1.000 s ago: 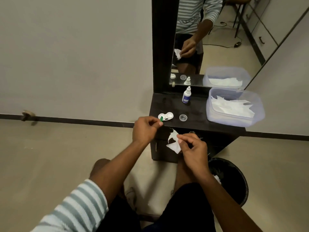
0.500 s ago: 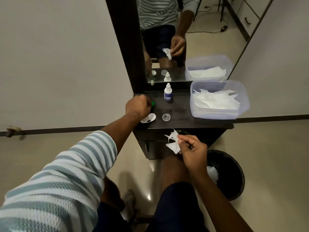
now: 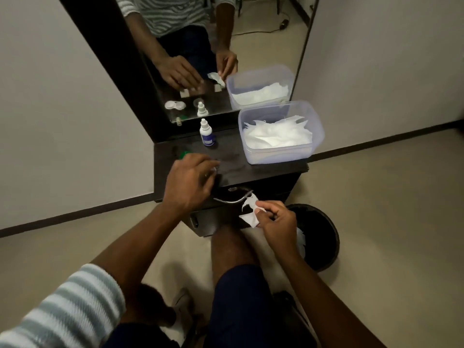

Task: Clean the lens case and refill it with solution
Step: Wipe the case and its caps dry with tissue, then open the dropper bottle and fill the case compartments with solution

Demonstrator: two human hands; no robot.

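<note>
Lens case, white with two round wells, lies almost wholly hidden under the left hand (image 3: 187, 183) on the dark table (image 3: 251, 169); only a small pale edge of it (image 3: 213, 169) shows past the fingertips, though the mirror (image 3: 200, 71) behind reflects it as a white twin-cup piece lying flat. That hand reaches down over the case with its fingers bent toward it, and whether its grip is closed on the case cannot be told. A green cap (image 3: 184, 154) sits on the table just beyond the hand, at the far left. Farther back, near the mirror, a small white solution bottle (image 3: 207, 133) with a blue label stands upright, its cap on. At the far right of the table stands a translucent plastic tub (image 3: 281, 151) with crumpled white tissues inside. Nearer, in front of the table's drawer handle (image 3: 232, 199), the right hand (image 3: 278, 224) pinches a torn white tissue (image 3: 249, 214) between thumb and fingers, its grip clamped on the paper. Below and to the right, a black waste bin (image 3: 324, 237) stands on the floor with white tissue in it. A striped sleeve (image 3: 67, 305) covers the left arm at the near left.
</note>
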